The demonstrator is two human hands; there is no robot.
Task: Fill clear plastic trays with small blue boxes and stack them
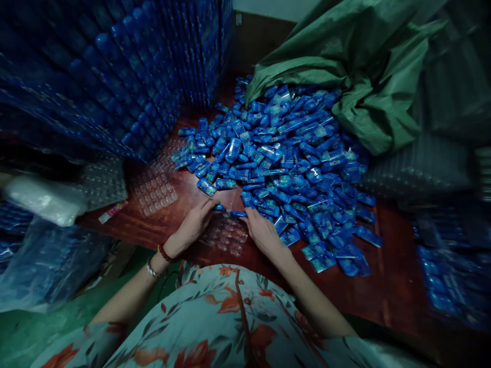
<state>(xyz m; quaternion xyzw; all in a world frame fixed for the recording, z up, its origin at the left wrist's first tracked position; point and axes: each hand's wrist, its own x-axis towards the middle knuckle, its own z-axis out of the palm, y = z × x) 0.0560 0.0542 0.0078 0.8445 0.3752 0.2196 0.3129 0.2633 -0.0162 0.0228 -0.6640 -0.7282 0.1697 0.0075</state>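
Left hand [196,221]: blue pack [219,207] pinched | right hand [263,231]: second pack [237,213] pinched | clear tray [227,239] laid on tabletop [399,271] between | blue pile [284,153] heaped beyond

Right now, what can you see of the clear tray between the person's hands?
The clear tray looks like shiny plastic, with rows of molded pockets. It lies flat on the reddish-brown table, between the left hand and right hand, small blue packs at its far edge. Whether either hand touches it is unclear.
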